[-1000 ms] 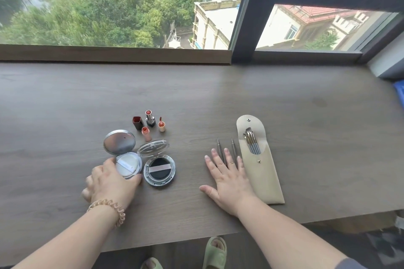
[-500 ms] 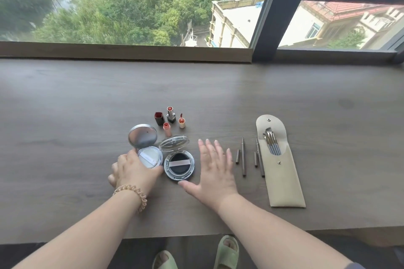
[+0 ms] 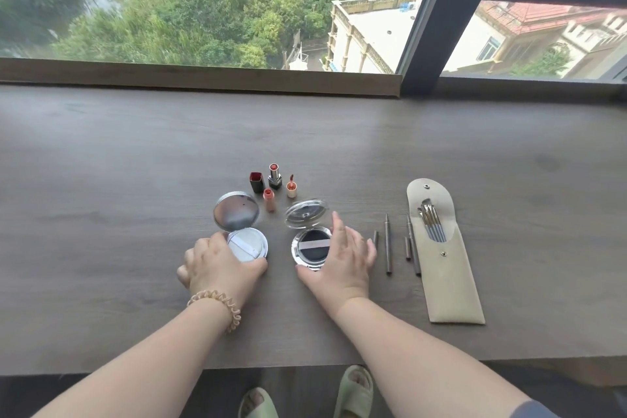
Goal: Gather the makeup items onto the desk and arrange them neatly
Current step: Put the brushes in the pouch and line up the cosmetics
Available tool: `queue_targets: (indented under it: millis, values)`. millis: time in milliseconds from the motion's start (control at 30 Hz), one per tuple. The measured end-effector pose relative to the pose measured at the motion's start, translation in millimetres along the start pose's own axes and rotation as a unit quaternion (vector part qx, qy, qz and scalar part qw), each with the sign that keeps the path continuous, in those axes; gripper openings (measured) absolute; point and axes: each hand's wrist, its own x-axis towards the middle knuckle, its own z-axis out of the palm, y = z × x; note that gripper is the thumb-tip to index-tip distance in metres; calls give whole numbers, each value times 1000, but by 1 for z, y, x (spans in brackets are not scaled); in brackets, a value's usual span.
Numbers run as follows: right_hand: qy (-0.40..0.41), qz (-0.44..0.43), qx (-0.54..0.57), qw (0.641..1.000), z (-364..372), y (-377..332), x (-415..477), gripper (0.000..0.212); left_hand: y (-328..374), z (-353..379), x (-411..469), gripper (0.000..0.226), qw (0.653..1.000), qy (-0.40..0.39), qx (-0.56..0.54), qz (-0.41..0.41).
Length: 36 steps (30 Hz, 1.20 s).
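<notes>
Spanning the whole view, a dark wood desk (image 3: 135, 180) ran under a wide window (image 3: 203, 10), and all the makeup lay on it in a loose band near the person. A beige pouch (image 3: 453, 285) lay flat at the right with its flap open and several brushes (image 3: 432, 226) poking out of the pocket.

The left hand (image 3: 220, 270), with a coiled band (image 3: 217, 302) on its wrist, curled round the near-left rim of a white cushion compact (image 3: 251, 244), whose mirrored lid (image 3: 236, 211) stood open behind it. The right hand (image 3: 342, 261) cupped a black cushion compact (image 3: 310, 246), thumb against the near rim, fingers along the right side and the forefinger raised. That compact's clear lid (image 3: 305, 213) was tipped back too. The two compacts sat side by side, a little apart.

Between the right hand and the pouch, two thin pencils (image 3: 387, 244) lay lengthwise, each with a short cap beside it. Behind the compacts stood a small cluster: a red cap (image 3: 257, 181), an uncapped lipstick (image 3: 274, 176), a peach tube (image 3: 268, 198) and a small gloss wand (image 3: 291, 187).
</notes>
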Motion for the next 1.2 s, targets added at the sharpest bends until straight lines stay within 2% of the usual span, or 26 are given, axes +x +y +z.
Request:
queue_targets:
  millis: [100, 300, 700, 767, 867, 933, 1000, 1067, 1133, 1200]
  values:
    - [6, 33, -28, 999, -9, 24, 6, 106, 11, 4, -13, 68, 999, 11, -13, 38]
    - [5, 32, -68, 997, -23, 51, 11, 109, 45, 19, -28, 63, 994, -6, 21, 105]
    - [14, 1, -82, 997, -33, 73, 8, 117, 66, 39, -39, 61, 993, -54, 36, 94]
    - [77, -16, -61, 995, -31, 73, 7, 106, 64, 37, -39, 64, 993, -62, 37, 93]
    - [203, -43, 17, 978, -37, 58, 8, 75, 59, 31, -40, 68, 993, -73, 10, 92]
    - [237, -80, 47, 967, -45, 38, 17, 57, 53, 25, -39, 68, 994, -67, -32, 76]
    - [217, -110, 67, 968, -52, 12, 37, 40, 46, 14, -29, 59, 993, -40, -105, 46]
    - [157, -116, 48, 980, -58, -10, 65, 25, 42, 3, -12, 45, 988, -15, -155, 20]
    - [52, -96, -13, 994, -61, -25, 98, 20, 40, -7, 11, 38, 986, -8, -169, 13]
    - [-58, -72, -78, 993, -59, -32, 128, 23, 40, -13, 33, 36, 986, -11, -165, 19]
